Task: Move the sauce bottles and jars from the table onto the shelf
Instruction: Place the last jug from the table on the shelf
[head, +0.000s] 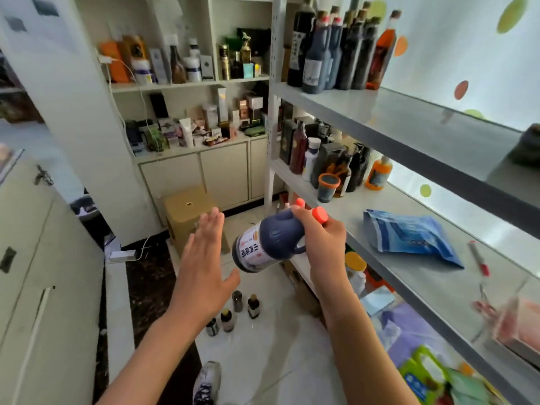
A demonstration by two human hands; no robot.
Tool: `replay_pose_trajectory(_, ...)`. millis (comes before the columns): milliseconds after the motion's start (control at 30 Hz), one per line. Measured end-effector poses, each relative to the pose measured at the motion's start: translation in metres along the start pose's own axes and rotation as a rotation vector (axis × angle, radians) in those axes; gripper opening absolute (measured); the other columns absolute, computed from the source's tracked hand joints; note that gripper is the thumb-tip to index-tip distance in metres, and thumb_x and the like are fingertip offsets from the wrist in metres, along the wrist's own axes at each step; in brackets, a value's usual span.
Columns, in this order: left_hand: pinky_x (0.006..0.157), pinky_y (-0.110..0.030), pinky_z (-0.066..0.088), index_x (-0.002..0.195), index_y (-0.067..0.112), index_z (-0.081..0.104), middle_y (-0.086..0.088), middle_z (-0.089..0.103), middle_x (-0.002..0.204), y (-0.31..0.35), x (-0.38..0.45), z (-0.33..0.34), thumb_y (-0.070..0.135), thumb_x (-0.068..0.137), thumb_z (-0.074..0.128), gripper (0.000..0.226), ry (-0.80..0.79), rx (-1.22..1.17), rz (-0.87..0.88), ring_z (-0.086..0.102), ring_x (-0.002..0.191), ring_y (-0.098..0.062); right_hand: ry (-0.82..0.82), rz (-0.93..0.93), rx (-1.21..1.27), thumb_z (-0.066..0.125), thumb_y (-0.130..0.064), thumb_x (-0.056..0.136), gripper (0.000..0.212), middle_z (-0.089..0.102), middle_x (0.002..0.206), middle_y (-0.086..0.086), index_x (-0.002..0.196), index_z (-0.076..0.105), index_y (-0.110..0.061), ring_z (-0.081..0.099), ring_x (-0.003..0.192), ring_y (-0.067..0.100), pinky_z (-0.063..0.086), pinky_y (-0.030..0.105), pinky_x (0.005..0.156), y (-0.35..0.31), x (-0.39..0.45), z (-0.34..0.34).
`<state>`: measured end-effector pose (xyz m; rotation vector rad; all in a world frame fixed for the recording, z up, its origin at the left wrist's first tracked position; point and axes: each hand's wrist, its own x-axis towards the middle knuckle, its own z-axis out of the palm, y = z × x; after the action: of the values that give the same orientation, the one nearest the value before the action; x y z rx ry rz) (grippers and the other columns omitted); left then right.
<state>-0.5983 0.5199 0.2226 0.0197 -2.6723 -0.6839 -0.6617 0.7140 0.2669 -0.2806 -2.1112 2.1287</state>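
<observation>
My right hand (pixel 323 241) grips a large dark sauce bottle (pixel 264 244) by its neck and handle, just below the orange-red cap. The bottle is tilted on its side in the air, base pointing left and down, white label facing me. It hangs just off the front edge of the grey middle shelf (pixel 380 258). My left hand (pixel 204 258) is open with straight fingers, held beside the bottle's base without touching it. Several small dark bottles (pixel 233 312) stand on the tiled floor below.
The middle shelf carries a blue pouch (pixel 409 239), a red pen (pixel 479 258), an orange-lidded jar (pixel 328 187) and several bottles at its far end. The top shelf (pixel 394 118) holds tall dark bottles (pixel 336 51). A tan stool (pixel 190 213) stands ahead.
</observation>
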Motion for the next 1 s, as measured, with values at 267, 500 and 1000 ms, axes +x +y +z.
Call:
replay_pose_trajectory(267,0.113,-0.038,0.007,0.154,0.031,-0.010,0.022,-0.019,0.159,0.002,0.076,0.042,0.037,0.065,0.083,0.129,-0.052,-0.033,0.093,-0.015,0.145,0.002,0.057,-0.026,-0.039,0.072,-0.045,0.081,0.025,0.075,0.078,-0.004,0.081,0.074,-0.019,0.073,0.078,0.007,0.060,0.051,0.081,-0.001,0.060,0.003)
replay_pose_trajectory(500,0.113,-0.042,0.010,0.153,0.034,-0.013,0.030,-0.027,0.153,-0.024,0.192,0.056,0.038,0.069,0.082,0.127,-0.033,-0.067,0.172,-0.020,0.142,0.005,0.120,-0.078,-0.117,0.071,-0.050,0.078,0.032,0.075,0.078,-0.003,0.081,0.075,-0.018,0.073,0.080,0.009,0.061,0.051,0.080,-0.035,0.153,0.052)
replay_pose_trajectory(1000,0.119,-0.038,0.005,0.151,0.039,-0.013,0.030,-0.020,0.150,0.001,0.437,0.036,0.046,0.074,0.077,0.119,-0.061,-0.277,0.525,-0.023,0.137,0.013,0.385,-0.377,-0.153,0.079,-0.043,0.073,0.030,0.073,0.069,0.000,0.076,0.074,-0.013,0.073,0.072,0.017,0.062,0.043,0.064,-0.193,0.343,0.111)
